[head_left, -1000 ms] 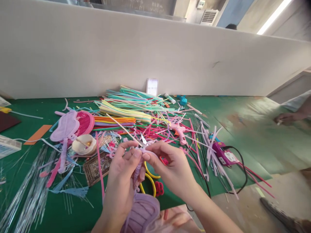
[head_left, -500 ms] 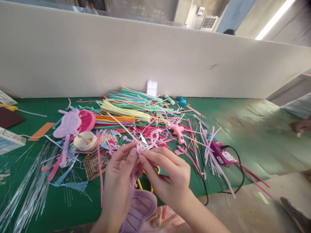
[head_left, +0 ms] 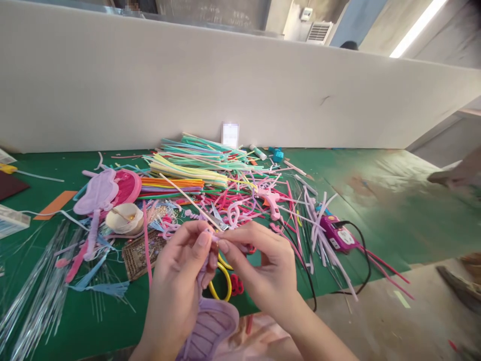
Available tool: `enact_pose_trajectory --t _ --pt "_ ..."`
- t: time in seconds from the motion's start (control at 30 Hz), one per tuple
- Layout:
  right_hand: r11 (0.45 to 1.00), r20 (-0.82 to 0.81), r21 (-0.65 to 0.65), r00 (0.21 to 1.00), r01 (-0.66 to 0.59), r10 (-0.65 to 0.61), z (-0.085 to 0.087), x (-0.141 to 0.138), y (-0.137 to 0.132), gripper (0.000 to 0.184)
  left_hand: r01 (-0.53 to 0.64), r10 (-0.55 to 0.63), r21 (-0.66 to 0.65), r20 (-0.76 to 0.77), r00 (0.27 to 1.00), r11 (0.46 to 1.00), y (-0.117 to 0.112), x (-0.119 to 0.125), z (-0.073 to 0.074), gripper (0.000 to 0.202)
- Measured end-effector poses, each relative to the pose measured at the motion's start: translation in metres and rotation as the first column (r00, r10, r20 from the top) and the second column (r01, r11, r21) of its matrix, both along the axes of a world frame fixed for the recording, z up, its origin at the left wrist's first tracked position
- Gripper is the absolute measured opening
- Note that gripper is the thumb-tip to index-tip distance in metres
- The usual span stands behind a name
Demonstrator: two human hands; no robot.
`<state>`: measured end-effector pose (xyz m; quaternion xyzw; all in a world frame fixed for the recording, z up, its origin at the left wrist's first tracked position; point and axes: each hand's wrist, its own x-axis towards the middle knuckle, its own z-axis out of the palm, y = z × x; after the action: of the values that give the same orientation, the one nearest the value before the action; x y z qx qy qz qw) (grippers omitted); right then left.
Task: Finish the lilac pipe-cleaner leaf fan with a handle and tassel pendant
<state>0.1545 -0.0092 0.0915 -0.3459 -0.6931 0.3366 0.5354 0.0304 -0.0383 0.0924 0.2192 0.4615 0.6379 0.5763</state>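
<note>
My left hand (head_left: 180, 281) and my right hand (head_left: 263, 271) meet in front of me over the near edge of the green table (head_left: 376, 200). Both pinch the top of a lilac pipe cleaner stem (head_left: 206, 265) that rises from a lilac fan-shaped piece (head_left: 210, 328) near my lap. Thumbs and forefingers are pressed together on its tip. Yellow-handled scissors (head_left: 221, 273) lie on the table just behind my hands, with their blades pointing away.
A heap of coloured pipe cleaners (head_left: 210, 175) covers the table's middle. A pink glue gun (head_left: 270, 200), a purple power strip (head_left: 338, 235) with a black cable, a lilac and pink fan (head_left: 108, 188), a cream bowl (head_left: 124, 218) and silver tinsel (head_left: 41, 281) lie around. Another person's hand (head_left: 454, 175) is at far right. A grey partition (head_left: 225, 80) stands behind.
My hands have stayed pinched together on the lilac stem and sunk slightly toward me. The other person's hand at the right has shifted upward.
</note>
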Motion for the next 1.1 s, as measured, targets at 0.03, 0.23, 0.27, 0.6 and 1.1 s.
enact_pose_trajectory --t 0.03,0.23,0.27,0.6,1.1 --pt "1.0 -0.007 -0.024 1.0 -0.012 0.012 0.001 0.001 0.0 0.011 0.009 -0.009 0.012 -0.001 1.0 1.0 -0.001 0.001 0.001 0.027" --pt "0.98 -0.08 -0.172 0.993 -0.102 0.089 0.009 0.007 0.008 0.003 0.1 -0.101 0.03 0.051 0.994 0.995 -0.005 -0.003 0.007 0.026" --pt "0.968 -0.103 -0.207 0.987 -0.141 0.122 0.009 0.008 0.01 0.005 0.136 -0.137 0.03 0.067 0.988 0.99 -0.005 -0.004 0.007 0.025" --pt "0.896 0.035 -0.268 0.926 -0.353 0.375 0.03 0.027 0.022 0.015 0.037 -0.039 -0.016 -0.133 0.99 0.999 -0.012 0.003 0.0 0.03" --pt "0.983 -0.023 -0.099 0.988 -0.157 0.156 0.093 0.039 0.037 0.003 0.283 -0.246 0.354 -0.147 0.958 0.891 0.044 0.018 0.066 0.026"
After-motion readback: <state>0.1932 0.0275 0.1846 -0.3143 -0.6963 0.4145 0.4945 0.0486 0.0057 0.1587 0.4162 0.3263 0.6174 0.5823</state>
